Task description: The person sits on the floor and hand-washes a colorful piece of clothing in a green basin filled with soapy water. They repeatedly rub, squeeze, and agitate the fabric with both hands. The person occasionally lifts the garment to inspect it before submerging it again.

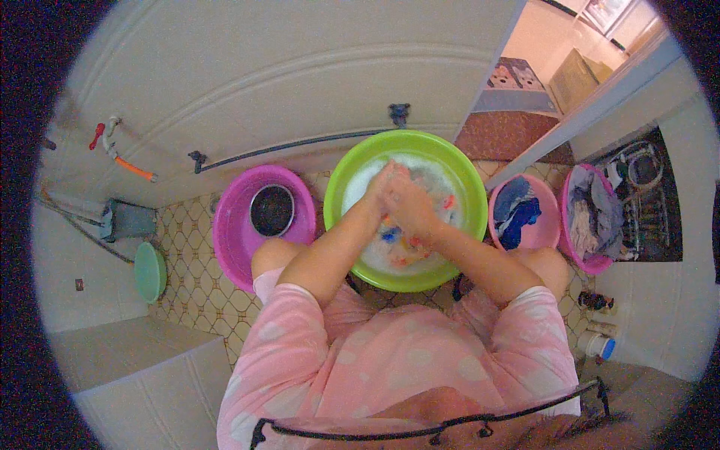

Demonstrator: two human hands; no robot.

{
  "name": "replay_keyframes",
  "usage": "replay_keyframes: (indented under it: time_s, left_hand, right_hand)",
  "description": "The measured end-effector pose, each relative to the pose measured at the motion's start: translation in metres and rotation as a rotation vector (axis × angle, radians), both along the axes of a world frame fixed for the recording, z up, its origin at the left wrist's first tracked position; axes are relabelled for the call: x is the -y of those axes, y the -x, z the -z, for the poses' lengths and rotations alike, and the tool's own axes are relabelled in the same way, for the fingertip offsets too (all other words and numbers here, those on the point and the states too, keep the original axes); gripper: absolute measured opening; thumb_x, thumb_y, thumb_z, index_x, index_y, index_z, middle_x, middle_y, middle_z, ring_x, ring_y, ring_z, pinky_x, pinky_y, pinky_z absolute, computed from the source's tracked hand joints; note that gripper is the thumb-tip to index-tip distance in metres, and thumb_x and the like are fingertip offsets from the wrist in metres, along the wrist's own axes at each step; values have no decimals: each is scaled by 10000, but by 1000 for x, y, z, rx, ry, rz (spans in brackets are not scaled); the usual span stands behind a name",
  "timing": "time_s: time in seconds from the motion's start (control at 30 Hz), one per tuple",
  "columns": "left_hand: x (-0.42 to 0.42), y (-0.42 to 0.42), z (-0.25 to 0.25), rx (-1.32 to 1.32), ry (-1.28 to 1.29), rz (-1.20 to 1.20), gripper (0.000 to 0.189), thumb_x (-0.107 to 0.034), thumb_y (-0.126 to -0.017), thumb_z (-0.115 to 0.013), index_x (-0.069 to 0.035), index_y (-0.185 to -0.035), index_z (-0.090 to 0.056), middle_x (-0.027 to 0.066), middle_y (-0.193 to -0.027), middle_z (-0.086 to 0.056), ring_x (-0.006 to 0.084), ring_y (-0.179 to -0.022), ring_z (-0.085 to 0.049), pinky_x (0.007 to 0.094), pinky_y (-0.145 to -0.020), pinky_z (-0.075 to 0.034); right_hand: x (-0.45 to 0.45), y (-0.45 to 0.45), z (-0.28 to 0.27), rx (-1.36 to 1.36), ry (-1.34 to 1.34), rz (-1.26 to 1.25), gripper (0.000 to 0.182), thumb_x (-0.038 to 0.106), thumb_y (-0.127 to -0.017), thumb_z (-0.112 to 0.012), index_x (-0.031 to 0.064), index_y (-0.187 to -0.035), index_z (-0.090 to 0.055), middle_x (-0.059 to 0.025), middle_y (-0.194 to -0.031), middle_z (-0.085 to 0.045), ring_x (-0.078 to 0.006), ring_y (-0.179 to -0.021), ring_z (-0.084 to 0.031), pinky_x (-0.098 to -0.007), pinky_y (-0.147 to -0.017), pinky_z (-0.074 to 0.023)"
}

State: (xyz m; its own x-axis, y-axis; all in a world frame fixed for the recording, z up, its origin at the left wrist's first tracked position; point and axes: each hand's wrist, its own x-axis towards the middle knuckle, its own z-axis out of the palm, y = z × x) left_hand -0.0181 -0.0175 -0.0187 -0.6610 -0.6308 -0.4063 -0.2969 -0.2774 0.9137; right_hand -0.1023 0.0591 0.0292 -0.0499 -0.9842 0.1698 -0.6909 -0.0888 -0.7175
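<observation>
A green plastic basin [476, 208] stands before me with white suds and a wet, colourful patterned cloth [402, 239] in it. My left hand [385, 183] and my right hand [410, 205] meet over the suds, pressed together near the basin's middle. Some pale cloth seems to lie between and beside them, but blur hides the fingers and how much of it they grip. Spots of red, blue and orange on the cloth show below my wrists and to the right of my right hand.
Left of the green basin is a purple basin [225, 225] holding a round dark-bottomed metal bowl [272, 210]. To the right, a pink basin [554, 225] holds blue clothes [514, 211], and another holds grey clothes [599, 208]. A wall rail [292, 147] runs behind.
</observation>
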Motion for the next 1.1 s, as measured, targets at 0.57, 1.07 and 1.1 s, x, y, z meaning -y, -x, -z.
replay_keyframes:
  time_s: [0.57, 1.07, 1.1]
  left_hand:
    - [29, 3, 77, -614, -843, -391, 355, -425, -890, -392, -90, -910, -508, 68, -896, -561, 209, -854, -528, 356, -738, -435]
    - [15, -3, -26, -394, -60, -480, 287, -319, -908, -404, -71, -923, -548, 36, -838, -536, 126, -762, -505, 275, -693, -420]
    - [14, -5, -33, -401, -65, -481, 274, -309, -906, -412, -74, -964, -540, 40, -871, -537, 129, -794, -507, 277, -716, -422]
  right_hand:
    - [25, -6, -4, -473, 61, -161, 173, 178, -787, -477, 32, -781, -569, -157, -771, -587, -313, -704, -585, -405, -592, -480]
    - [42, 76, 51, 889, -614, -141, 336, 294, -792, -531, 80, -1050, -561, -102, -930, -596, -198, -790, -584, -324, -643, -480]
    - [38, 75, 41, 1084, -760, -237, 354, 298, -792, -536, 91, -1079, -550, -85, -954, -594, -177, -807, -581, -317, -641, -483]
